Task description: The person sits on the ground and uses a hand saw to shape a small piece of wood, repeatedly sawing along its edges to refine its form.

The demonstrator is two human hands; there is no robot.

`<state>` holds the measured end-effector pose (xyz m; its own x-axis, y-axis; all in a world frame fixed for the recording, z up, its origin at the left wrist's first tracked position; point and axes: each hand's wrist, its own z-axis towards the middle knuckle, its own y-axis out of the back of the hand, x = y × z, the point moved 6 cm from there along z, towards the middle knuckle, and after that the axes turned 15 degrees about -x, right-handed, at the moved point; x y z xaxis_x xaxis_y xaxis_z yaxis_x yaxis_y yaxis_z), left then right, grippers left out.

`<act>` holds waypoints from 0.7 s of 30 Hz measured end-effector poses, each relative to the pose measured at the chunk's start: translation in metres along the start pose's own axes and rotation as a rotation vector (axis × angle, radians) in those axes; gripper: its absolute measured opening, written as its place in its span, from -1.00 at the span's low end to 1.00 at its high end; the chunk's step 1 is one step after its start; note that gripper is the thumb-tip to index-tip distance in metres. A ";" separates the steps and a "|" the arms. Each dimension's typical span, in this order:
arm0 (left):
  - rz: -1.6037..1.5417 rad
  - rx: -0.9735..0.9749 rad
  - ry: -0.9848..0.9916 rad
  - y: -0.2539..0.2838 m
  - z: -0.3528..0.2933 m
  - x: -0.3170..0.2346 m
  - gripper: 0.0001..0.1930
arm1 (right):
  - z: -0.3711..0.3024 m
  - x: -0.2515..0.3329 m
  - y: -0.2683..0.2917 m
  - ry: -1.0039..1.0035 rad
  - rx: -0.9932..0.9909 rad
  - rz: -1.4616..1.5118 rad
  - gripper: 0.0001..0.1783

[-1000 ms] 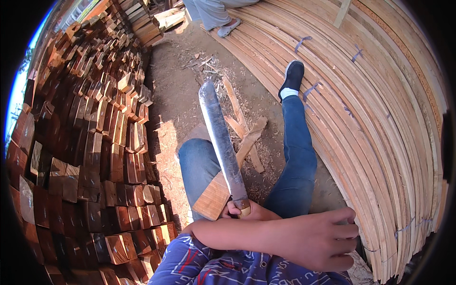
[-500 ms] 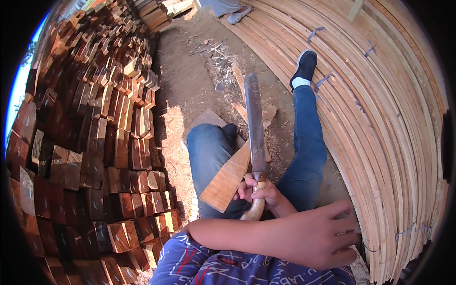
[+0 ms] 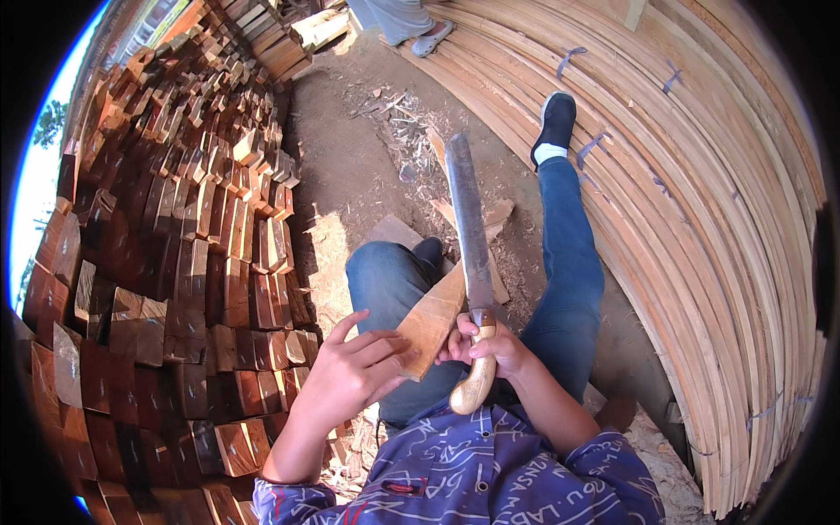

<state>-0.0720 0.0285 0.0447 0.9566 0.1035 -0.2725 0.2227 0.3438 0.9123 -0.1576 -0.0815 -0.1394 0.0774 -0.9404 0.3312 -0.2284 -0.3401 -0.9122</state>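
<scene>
My right hand (image 3: 492, 346) is closed round the pale wooden handle (image 3: 473, 386) of a machete. Its long grey blade (image 3: 469, 214) points up and away from me. A flat, wedge-shaped piece of wood (image 3: 435, 322) lies slantwise over my bent left leg, its narrow end behind the blade. The right fingertips are close to the wood's edge; whether they also pinch it I cannot make out. From the left, my left hand (image 3: 360, 360) lies over the wood's wide near end with fingers spread and the index finger raised. Its thumb is hidden.
Stacked wood blocks (image 3: 188, 297) rise along the left. Long bundled strips (image 3: 682, 201) curve along the right, my outstretched foot (image 3: 556, 127) against them. Wood chips (image 3: 398, 127) and offcuts litter the dirt ahead. Another person's sandalled foot (image 3: 432, 39) stands at the far end.
My left arm, which crossed over my right forearm with its hand at the right, has swung back left to the wood's near end. The machete has shifted slightly, still in my right hand.
</scene>
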 end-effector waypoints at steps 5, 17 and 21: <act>0.041 -0.255 0.131 0.006 0.025 0.015 -0.77 | -0.025 0.005 0.048 -0.002 -0.268 -0.463 -0.70; -0.080 -0.475 0.359 -0.012 0.032 0.020 -0.83 | -0.043 0.039 0.019 0.115 -0.362 -0.741 -0.77; -0.090 -0.393 0.476 -0.015 0.005 0.030 -0.81 | -0.032 0.047 -0.012 0.088 -0.435 -0.895 -0.81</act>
<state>-0.0462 0.0215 0.0242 0.7281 0.4318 -0.5323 0.1260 0.6791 0.7232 -0.1823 -0.1213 -0.1051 0.3265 -0.3291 0.8861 -0.4575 -0.8753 -0.1565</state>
